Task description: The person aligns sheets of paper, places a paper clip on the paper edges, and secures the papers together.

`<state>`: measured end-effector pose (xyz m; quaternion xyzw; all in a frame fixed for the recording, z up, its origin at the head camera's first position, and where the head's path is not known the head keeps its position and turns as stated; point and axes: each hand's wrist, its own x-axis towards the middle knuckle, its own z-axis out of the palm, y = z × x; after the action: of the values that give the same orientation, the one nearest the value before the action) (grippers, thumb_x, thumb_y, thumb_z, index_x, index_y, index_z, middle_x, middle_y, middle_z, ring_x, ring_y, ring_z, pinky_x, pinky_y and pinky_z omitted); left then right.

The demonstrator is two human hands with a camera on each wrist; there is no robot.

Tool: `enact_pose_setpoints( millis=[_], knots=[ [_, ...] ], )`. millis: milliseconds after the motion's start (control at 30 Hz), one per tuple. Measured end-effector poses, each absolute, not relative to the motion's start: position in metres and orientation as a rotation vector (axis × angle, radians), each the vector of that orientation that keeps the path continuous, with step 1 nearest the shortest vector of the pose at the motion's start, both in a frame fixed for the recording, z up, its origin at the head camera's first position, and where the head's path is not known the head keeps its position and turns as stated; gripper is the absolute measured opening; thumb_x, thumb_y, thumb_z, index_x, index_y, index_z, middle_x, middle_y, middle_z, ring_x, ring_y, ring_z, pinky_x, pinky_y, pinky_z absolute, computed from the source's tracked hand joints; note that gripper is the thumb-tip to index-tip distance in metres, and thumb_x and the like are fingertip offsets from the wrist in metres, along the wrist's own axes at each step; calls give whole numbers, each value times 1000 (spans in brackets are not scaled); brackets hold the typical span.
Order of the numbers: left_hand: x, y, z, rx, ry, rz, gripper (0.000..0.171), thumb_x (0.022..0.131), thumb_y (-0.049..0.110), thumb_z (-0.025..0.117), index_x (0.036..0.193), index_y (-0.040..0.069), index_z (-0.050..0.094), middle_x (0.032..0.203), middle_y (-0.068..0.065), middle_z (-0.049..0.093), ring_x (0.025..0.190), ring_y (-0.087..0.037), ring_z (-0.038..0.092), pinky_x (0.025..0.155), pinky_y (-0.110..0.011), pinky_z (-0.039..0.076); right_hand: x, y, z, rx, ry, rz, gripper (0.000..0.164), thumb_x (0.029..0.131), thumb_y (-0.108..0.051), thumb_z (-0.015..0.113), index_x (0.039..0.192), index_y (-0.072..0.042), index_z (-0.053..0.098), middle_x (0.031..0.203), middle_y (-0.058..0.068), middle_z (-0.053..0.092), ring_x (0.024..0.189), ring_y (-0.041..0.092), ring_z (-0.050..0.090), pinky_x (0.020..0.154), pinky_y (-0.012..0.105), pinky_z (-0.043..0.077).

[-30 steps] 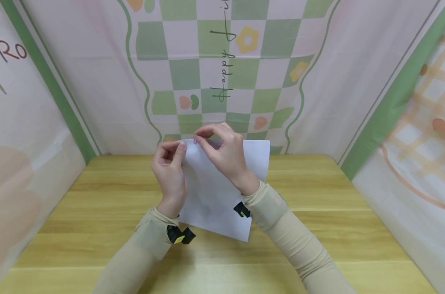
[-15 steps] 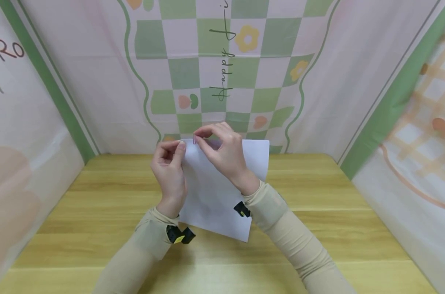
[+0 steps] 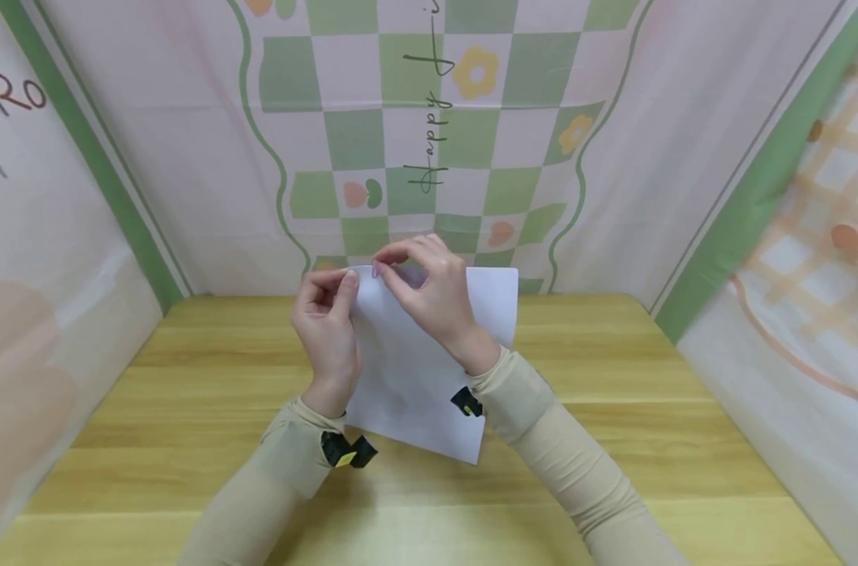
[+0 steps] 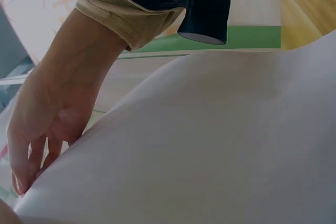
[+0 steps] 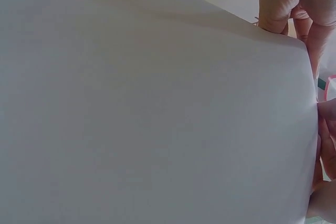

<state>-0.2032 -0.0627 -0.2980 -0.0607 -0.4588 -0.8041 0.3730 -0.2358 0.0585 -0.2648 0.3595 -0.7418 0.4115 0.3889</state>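
Observation:
A sheet of white paper (image 3: 407,362) hangs tilted between both hands, its lower corner over the table. My left hand (image 3: 329,334) pinches its upper left corner, thumb on the near face. Close beside it, my right hand (image 3: 436,295) pinches at the top edge with thumb and forefinger. A small pinkish glint shows at the right fingertips; I cannot tell whether it is a small object. In the left wrist view the right hand (image 4: 47,108) reaches the paper's edge. The right wrist view shows the left hand (image 5: 302,9) at the paper's corner and the right fingers (image 5: 326,135) farther along that edge.
Below lies a wood-grain table (image 3: 613,440). A printed cloth with green checks (image 3: 464,141) hangs behind it, and more patterned cloth (image 3: 797,299) closes in the sides. Each sleeve carries a black wrist camera (image 3: 348,450).
The whole head view has shifted very slightly. Both hands keep their pinch, and the paper stays in nearly the same place.

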Motion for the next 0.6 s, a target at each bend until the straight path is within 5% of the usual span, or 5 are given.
enact_pose_setpoints(
  millis=[600],
  knots=[
    [-202,-61,-297,-177,-1128,-2108,7,84,0,68,84,5,64,81,-3,59,74,-13,54,66,-19,46,-233,60,-262,916,-1919,1056,7,83,-12,71,89,-8,72,87,1,70,90,14,59,84,28,46]
  ],
)
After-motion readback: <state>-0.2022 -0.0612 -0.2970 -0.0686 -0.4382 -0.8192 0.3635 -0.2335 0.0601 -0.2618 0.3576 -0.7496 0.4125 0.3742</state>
